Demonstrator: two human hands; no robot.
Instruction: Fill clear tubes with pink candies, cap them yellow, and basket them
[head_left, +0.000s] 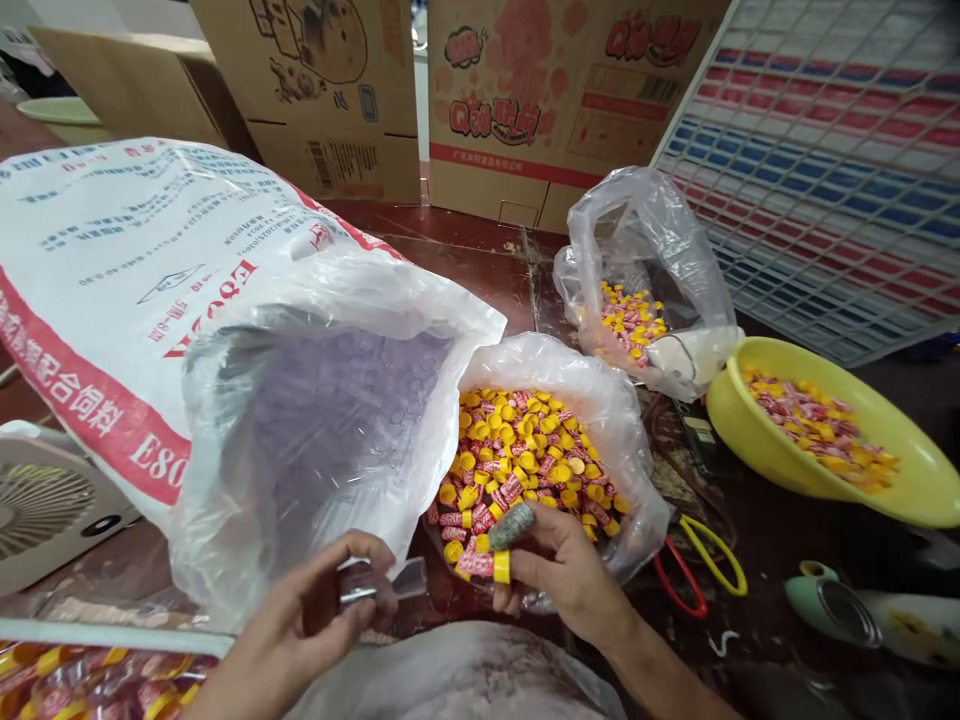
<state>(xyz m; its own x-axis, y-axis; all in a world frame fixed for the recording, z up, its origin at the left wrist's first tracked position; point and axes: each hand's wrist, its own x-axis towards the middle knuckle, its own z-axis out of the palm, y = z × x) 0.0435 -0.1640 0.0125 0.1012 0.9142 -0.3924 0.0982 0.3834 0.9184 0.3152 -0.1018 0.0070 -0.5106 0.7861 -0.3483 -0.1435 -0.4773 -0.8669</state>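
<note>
In the head view my left hand [311,610] is closed around a clear plastic tube [410,579], whose end sticks out to the right past the fingertips. My right hand [566,575] pinches a small red-and-white printed piece with a yellow cap [480,566]. A grey-green wrap [512,527] covers one fingertip of that hand. Just beyond it lies a clear plastic bag [634,470] with many similar yellow-capped pieces [517,440]. The white printed sack [225,230] gapes toward me, and clear tubes [352,400] fill its inside.
A smaller bag [675,240] and a yellow basin [832,510] hold more capped pieces. Scissors [701,570] and a green-and-white bottle [862,612] lie at right. A fan [52,500] stands left, above a container of filled tubes [97,680]. Cardboard boxes [480,180] line the back.
</note>
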